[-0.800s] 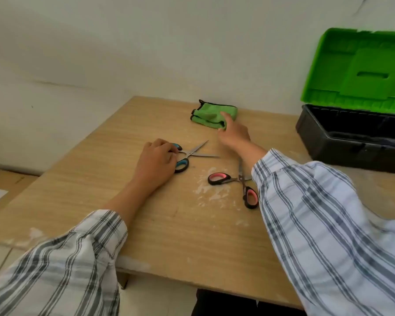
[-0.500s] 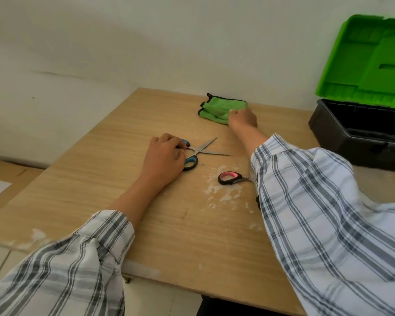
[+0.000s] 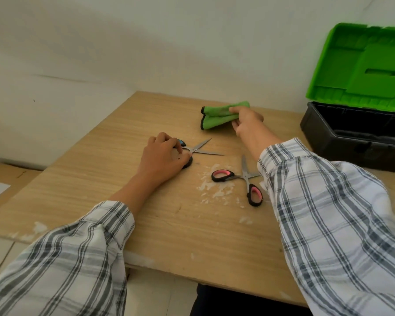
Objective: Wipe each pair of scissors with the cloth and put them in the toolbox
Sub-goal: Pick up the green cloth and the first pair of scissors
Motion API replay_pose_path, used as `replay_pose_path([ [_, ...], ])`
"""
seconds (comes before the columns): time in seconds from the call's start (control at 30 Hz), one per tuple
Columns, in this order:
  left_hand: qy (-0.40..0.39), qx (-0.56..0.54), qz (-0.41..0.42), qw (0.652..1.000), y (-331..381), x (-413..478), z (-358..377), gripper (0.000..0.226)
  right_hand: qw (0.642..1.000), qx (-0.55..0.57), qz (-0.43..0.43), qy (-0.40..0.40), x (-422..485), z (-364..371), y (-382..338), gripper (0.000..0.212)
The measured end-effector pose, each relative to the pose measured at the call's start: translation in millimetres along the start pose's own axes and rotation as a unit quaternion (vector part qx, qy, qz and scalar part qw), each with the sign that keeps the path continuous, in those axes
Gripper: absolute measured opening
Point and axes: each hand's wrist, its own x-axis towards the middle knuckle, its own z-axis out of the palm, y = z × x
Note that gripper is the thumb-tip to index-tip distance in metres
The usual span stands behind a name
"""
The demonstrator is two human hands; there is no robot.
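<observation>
The cloth (image 3: 216, 115) is pinched by the right grip (image 3: 246, 123), ready for wiping; the blue scissors (image 3: 197, 149) are clasped at the handles by the left grip (image 3: 162, 157), apparently for pickup.

Plain pale wall (image 3: 146, 42) behind scuffed wooden table (image 3: 180, 236); light floor (image 3: 0, 254) below.

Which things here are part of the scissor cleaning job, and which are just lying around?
For the job: green cloth in the right hand; blue-handled scissors under the left hand; pink-handled scissors on the table; open toolbox.
Lying about: white flecks on the table; cardboard on the floor.
</observation>
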Motion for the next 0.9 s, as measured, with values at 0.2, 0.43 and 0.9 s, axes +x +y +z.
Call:
replay_pose_path([
  [0.2,-0.012,0.051,-0.015,0.999,5,-1,-2,0.035,0.975,-0.145,-0.143,-0.085,-15,-10,-17,0.034],
  [0.43,-0.090,0.125,-0.032,0.988,21,18,-10,0.036,0.871,-0.278,-0.402,-0.047,-40,-27,-39,0.018],
  [0.9,-0.119,0.069,-0.068,0.988,10,45,-10,0.032,0.827,-0.290,-0.476,-0.069,-53,-76,-78,0.017],
])
